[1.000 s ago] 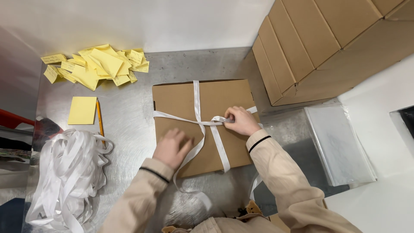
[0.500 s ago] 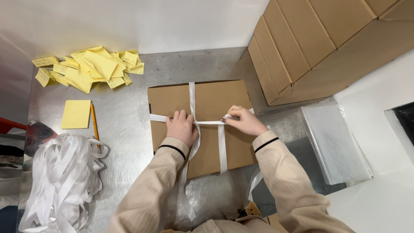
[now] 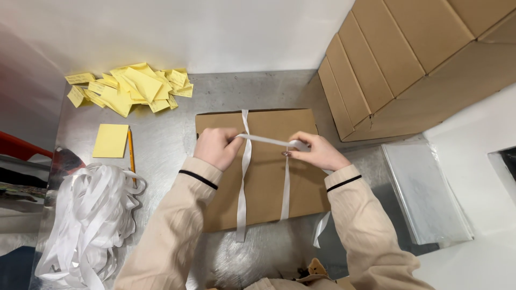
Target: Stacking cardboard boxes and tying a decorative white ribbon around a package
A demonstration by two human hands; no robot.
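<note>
Flat cardboard box (image 3: 263, 177), both hands' grip on white ribbon (image 3: 263, 140)

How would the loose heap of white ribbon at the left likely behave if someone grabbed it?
The ribbon heap looks floppy: its strands lie in slack loops. It is probably light, being thin flat tape. The loops overlap, so a grab would likely drag tangled strands along rather than lift one cleanly.

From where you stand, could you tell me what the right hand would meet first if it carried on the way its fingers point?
The right hand points left along the white ribbon over the cardboard box. Going straight on, it would probably meet the left hand first, which holds the same ribbon.
</note>
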